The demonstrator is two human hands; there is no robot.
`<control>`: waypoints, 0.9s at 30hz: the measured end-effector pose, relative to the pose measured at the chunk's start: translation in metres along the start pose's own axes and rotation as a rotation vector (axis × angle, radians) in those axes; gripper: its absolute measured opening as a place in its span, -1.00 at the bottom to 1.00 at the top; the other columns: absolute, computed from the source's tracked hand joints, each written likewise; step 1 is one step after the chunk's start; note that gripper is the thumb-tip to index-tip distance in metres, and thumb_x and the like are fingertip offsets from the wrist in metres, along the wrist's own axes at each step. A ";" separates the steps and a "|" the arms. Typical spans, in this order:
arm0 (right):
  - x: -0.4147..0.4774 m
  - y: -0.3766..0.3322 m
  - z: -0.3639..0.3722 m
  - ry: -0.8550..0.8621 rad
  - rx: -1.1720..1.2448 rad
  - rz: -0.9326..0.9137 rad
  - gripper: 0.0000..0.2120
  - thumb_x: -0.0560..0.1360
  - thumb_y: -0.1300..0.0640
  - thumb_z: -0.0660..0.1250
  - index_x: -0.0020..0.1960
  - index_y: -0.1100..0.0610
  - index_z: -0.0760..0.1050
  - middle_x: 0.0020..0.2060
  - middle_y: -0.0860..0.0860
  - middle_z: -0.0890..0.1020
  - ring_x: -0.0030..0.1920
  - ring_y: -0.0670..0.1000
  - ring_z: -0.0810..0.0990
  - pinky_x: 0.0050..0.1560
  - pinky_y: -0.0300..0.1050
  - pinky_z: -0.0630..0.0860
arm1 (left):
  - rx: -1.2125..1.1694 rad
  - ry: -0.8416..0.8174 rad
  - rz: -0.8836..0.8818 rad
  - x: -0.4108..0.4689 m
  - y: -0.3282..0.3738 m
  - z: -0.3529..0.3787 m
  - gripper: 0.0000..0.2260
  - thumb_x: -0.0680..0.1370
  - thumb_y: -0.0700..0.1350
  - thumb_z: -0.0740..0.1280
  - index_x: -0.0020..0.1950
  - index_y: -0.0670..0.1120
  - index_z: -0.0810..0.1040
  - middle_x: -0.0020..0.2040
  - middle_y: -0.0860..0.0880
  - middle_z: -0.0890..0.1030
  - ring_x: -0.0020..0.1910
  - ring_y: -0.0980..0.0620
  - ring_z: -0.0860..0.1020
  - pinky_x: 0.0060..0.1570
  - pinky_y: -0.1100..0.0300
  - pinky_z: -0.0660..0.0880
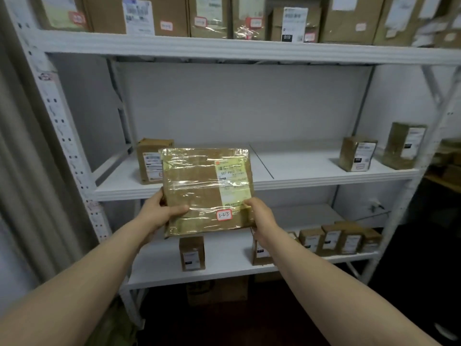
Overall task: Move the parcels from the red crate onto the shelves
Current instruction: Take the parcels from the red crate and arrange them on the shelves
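Holding a flat, tape-wrapped parcel (207, 191) upright just before the middle shelf (299, 171), not yet setting it down. Gripping its lower corners with the fingers (178, 211) of the left hand (159, 211) and right hand (260, 217). Judging the job partly done: seeing small boxes (358, 157) already standing on the middle and lower shelf (224, 263). Not seeing the red crate, so not knowing what remains. Facing white metal shelving (62, 136) against a pale wall (237, 103), with larger cartons (139, 13) up top.

the cardboard parcel (207, 191) is glaring under glossy, crinkled clear tape; its paper label (233, 182) is looking matt; the shelves (287, 168) are showing smooth white-painted metal
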State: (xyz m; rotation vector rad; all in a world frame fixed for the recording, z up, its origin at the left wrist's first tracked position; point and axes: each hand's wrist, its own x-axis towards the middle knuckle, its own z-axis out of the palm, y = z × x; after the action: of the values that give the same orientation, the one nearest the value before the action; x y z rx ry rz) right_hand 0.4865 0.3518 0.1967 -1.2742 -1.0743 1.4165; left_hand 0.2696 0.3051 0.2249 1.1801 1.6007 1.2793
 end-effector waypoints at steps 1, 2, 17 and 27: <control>0.006 -0.004 -0.010 0.004 -0.037 -0.022 -0.81 0.52 0.12 0.21 0.10 0.03 0.51 -0.03 -0.01 0.60 -0.09 -0.06 0.53 -0.15 -0.19 0.39 | 0.003 0.000 0.009 0.007 0.003 0.011 -0.42 0.39 -0.28 0.49 0.36 -0.10 0.40 0.07 -0.02 0.53 -0.11 0.11 0.51 -0.22 0.34 0.41; 0.014 -0.008 -0.020 0.008 -0.069 -0.043 -0.79 0.54 0.13 0.20 0.15 0.03 0.49 -0.03 -0.04 0.59 -0.11 -0.10 0.52 -0.19 -0.22 0.38 | 0.009 0.000 0.014 0.013 0.006 0.022 -0.43 0.39 -0.28 0.49 0.35 -0.10 0.41 0.08 -0.03 0.53 -0.12 0.13 0.50 -0.21 0.33 0.41; 0.136 -0.051 -0.133 0.010 -0.159 -0.094 -0.56 0.46 0.39 0.25 0.29 0.09 0.44 0.08 -0.03 0.59 -0.13 -0.17 0.51 -0.35 -0.41 0.36 | 0.085 0.064 0.180 0.118 0.043 0.164 -0.37 0.41 -0.26 0.49 0.42 0.01 0.36 0.10 0.05 0.50 0.07 0.03 0.47 0.01 0.19 0.43; 0.204 -0.059 -0.125 0.049 -0.159 -0.094 -0.51 0.39 0.50 0.19 0.17 0.03 0.38 -0.10 -0.08 0.56 0.01 0.01 0.54 -0.07 -0.16 0.48 | 0.223 0.106 0.155 0.201 0.028 0.177 -0.50 0.37 -0.20 0.53 0.26 -0.10 0.46 0.17 -0.06 0.58 0.13 -0.08 0.55 0.20 -0.05 0.48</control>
State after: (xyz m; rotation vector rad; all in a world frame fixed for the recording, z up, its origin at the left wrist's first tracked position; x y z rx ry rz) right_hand 0.6064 0.5670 0.2042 -1.3457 -1.2170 1.2442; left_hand 0.3833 0.5489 0.2120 1.4174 1.7945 1.3041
